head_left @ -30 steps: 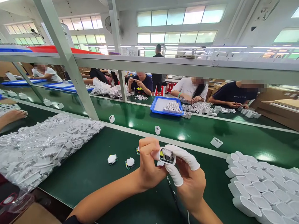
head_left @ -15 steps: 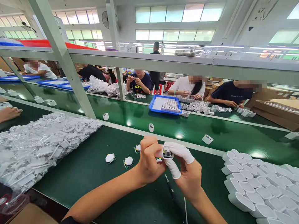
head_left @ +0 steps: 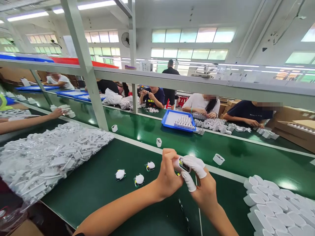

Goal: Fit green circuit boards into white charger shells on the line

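A small white plastic housing (head_left: 176, 164) with a circuit board showing in its open end is held between my two hands. My left hand (head_left: 168, 175) is closed round its left side, fingers curled. My right hand (head_left: 205, 185), with white finger covers on thumb and forefinger, pinches the open end from the right. Part of the housing is hidden by the fingers. To the left of my hands, three small circuit boards with white round tops lie on the green bench: one board (head_left: 120, 174), a second board (head_left: 139, 179) and a third board (head_left: 150, 166).
A plastic bag of white parts (head_left: 56, 154) covers the left bench. Rows of white housings (head_left: 283, 209) stand at right. Beyond a pale strip, a green belt (head_left: 137, 131) carries several housings. A co-worker's hand (head_left: 57, 113) reaches over it at left. Co-workers sit opposite, near a blue tray (head_left: 169, 126).
The view has tilted upward and shifted left. The housing's open end has turned slightly in my hands. At the left, a co-worker's hand has reached out over the belt to white parts.
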The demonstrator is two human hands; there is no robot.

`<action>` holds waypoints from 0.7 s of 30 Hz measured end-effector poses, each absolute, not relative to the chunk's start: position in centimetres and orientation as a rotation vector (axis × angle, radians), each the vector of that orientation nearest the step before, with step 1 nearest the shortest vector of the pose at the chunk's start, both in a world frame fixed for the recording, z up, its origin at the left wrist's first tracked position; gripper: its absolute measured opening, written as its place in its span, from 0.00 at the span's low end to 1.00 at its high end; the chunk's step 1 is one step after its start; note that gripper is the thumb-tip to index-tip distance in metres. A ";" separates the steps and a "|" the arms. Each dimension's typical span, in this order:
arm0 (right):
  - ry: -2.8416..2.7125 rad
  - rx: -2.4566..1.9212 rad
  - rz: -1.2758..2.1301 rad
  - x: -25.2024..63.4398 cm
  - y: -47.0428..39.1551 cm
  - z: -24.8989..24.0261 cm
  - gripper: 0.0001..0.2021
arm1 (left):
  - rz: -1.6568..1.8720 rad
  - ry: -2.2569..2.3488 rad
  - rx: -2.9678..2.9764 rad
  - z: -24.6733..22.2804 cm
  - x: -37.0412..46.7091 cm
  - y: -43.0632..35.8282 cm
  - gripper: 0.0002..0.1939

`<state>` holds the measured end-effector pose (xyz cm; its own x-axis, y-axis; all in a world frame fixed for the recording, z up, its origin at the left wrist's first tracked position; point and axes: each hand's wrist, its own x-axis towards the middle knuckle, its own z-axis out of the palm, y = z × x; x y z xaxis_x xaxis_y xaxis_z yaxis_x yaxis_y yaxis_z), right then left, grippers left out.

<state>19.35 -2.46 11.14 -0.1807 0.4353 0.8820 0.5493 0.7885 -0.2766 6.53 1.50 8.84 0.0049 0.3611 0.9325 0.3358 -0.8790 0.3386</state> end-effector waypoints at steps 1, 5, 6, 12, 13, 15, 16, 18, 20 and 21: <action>-1.823 -0.783 -0.080 19.6 -2.1 11.0 0.12 | 2.008 0.796 2.261 8.4 6.6 2.0 0.27; -1.861 -1.028 0.194 21.4 0.1 9.6 0.12 | 1.545 0.952 2.504 7.7 6.9 4.1 0.27; -1.860 -1.097 0.227 22.0 1.0 9.1 0.13 | 1.380 1.002 2.552 7.9 6.8 4.5 0.25; -1.759 -1.667 0.111 23.5 8.2 6.7 0.14 | 0.402 1.247 2.563 9.7 3.3 5.1 0.20; -1.750 -1.758 0.087 23.3 9.1 6.5 0.13 | 0.295 1.263 2.545 10.1 2.7 5.1 0.19; -1.747 -1.906 0.049 22.6 10.5 6.3 0.14 | 0.166 1.274 2.533 11.0 1.9 5.1 0.17; -1.745 -1.973 0.035 22.1 11.1 6.2 0.14 | 0.142 1.271 2.538 11.5 1.7 5.1 0.18; -1.747 -2.090 0.017 21.2 11.8 6.2 0.15 | 0.131 1.248 2.549 12.5 1.6 4.8 0.21; -1.765 -2.183 0.003 20.7 11.9 6.4 0.16 | 0.130 1.211 2.551 13.5 1.3 4.3 0.23; -1.782 -2.221 -0.004 20.7 11.6 6.6 0.17 | 0.125 1.193 2.549 13.9 1.1 4.0 0.23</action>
<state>20.68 11.65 6.63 0.2334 0.9550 0.1832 0.9558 -0.1907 -0.2239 1.14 3.98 13.86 0.6466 0.7607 -0.0567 0.7323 -0.5982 0.3253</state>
